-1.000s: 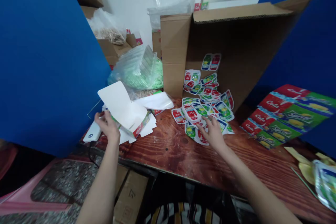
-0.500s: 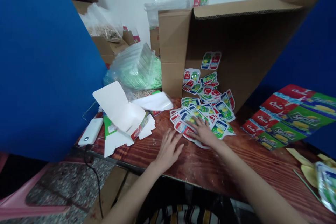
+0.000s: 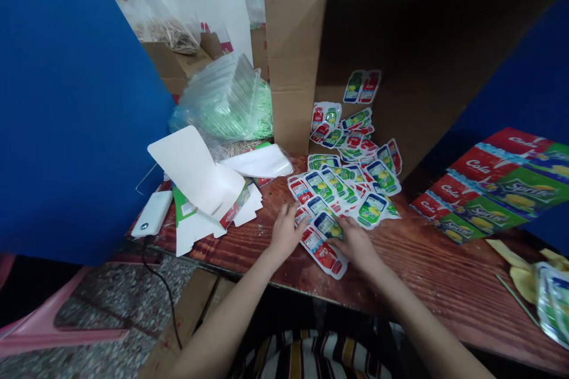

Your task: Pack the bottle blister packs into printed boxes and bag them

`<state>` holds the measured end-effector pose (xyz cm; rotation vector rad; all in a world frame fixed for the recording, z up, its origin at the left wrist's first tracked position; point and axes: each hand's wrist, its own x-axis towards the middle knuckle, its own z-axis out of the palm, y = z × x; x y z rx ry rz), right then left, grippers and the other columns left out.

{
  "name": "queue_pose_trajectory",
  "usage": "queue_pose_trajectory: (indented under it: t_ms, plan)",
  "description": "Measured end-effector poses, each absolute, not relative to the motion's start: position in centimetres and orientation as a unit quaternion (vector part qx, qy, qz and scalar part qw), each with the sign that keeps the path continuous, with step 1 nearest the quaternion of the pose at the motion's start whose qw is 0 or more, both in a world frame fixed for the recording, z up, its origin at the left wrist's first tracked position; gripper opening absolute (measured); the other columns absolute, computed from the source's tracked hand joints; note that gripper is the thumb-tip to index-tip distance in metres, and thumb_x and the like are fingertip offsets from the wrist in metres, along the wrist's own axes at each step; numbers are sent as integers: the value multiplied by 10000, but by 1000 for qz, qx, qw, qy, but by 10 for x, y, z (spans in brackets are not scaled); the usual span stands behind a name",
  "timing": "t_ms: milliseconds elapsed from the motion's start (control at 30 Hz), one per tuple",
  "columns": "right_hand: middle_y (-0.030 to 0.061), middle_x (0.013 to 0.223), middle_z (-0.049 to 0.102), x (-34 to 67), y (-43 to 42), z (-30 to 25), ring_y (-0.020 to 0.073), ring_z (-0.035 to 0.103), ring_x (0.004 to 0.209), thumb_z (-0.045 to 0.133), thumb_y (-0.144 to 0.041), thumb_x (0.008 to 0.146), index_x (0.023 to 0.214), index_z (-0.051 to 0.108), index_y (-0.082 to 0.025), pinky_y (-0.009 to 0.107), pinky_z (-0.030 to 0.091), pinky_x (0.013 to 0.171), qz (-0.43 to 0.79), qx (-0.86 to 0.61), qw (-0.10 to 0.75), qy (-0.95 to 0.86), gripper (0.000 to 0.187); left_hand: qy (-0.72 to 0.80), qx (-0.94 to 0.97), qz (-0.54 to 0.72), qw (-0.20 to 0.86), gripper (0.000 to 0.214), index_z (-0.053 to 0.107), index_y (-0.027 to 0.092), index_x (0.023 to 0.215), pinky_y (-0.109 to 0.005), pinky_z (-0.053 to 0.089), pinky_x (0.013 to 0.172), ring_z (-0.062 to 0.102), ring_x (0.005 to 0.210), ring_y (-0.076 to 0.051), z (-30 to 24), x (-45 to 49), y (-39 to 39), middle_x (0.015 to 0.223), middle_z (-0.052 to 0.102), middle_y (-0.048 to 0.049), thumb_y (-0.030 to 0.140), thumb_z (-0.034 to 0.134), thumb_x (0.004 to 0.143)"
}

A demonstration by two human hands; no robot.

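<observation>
A flat, bottle-shaped Cola and Sprite packet (image 3: 326,256) lies at the near edge of a loose pile of similar packets (image 3: 342,180). My right hand (image 3: 356,243) is at its right side, thumb over the printed face and fingers curled at the edge. My left hand (image 3: 285,230) rests at the left side of the packets, thumb and fingers apart, touching the edge. The pile spreads from the wooden table into the mouth of a large cardboard box (image 3: 293,65) lying on its side. What lies under my fingertips is hidden.
Cola and Sprite printed cartons (image 3: 489,189) stand stacked at the right. An opened white carton (image 3: 200,183) and a white device with a cable (image 3: 152,213) are on the left. Clear plastic trays (image 3: 222,100) stand behind. Blue partitions (image 3: 66,100) flank the table.
My right hand has come nearer with a packet drawn out from the front of the pile. My left hand has moved up to the packets. The camera view has tilted down slightly.
</observation>
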<state>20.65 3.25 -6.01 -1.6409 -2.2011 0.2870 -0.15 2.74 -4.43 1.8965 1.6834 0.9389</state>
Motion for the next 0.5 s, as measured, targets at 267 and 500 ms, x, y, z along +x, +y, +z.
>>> queue_pose_trajectory:
  t_ms: [267, 500]
  plan:
    - [145, 1044, 576, 179, 41, -52, 295, 527, 955, 601, -272, 834, 1014, 634, -145, 415, 437, 861, 53, -600, 190, -775, 223, 655, 622, 260, 341, 562, 634, 185, 1063, -387, 439, 859, 637, 973, -338, -46, -2, 33, 952, 702, -128, 516, 760, 627]
    - [55, 921, 631, 169, 38, -33, 205, 581, 861, 501, -380, 905, 995, 566, -201, 308, 468, 769, 229, -503, 282, -784, 211, 620, 532, 294, 496, 526, 585, 197, 832, -354, 476, 773, 654, 811, -258, -44, -17, 20, 803, 694, -39, 411, 870, 446]
